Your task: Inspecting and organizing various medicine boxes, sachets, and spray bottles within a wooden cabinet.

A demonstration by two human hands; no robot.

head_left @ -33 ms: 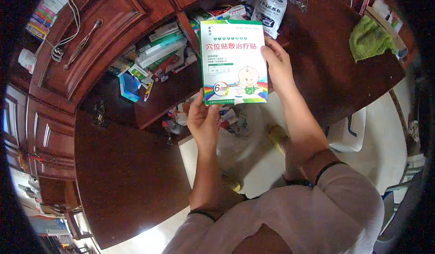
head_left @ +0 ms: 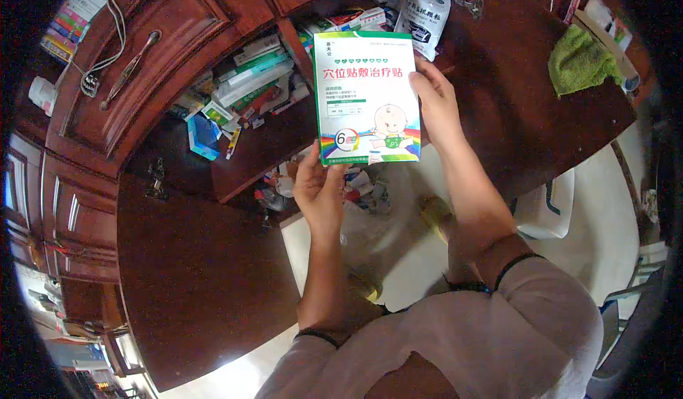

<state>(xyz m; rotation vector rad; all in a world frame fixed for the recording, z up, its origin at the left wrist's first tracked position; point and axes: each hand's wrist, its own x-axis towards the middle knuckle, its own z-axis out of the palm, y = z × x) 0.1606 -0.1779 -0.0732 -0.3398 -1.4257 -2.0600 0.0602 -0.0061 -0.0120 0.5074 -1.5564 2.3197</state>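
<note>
A flat white box (head_left: 366,93) with green edges, red lettering, a rainbow band and a cartoon baby is held up in front of me, its printed face toward me. My left hand (head_left: 319,189) grips its lower left corner, thumb near the bottom edge. Around the right edge closes my right hand (head_left: 435,100), thumb at the front and the other fingers behind. Past the box, a compartment under the cabinet holds several small medicine boxes (head_left: 252,72). A white printed pouch (head_left: 422,23) stands just beyond the box's upper right corner.
Wooden drawer fronts (head_left: 131,61) curve along the left and top. The dark desk top (head_left: 206,278) reaches toward me at left. A green cloth (head_left: 582,61) lies at the far right. Below the desk are a bag of small packages (head_left: 366,189) and a white bin (head_left: 548,203).
</note>
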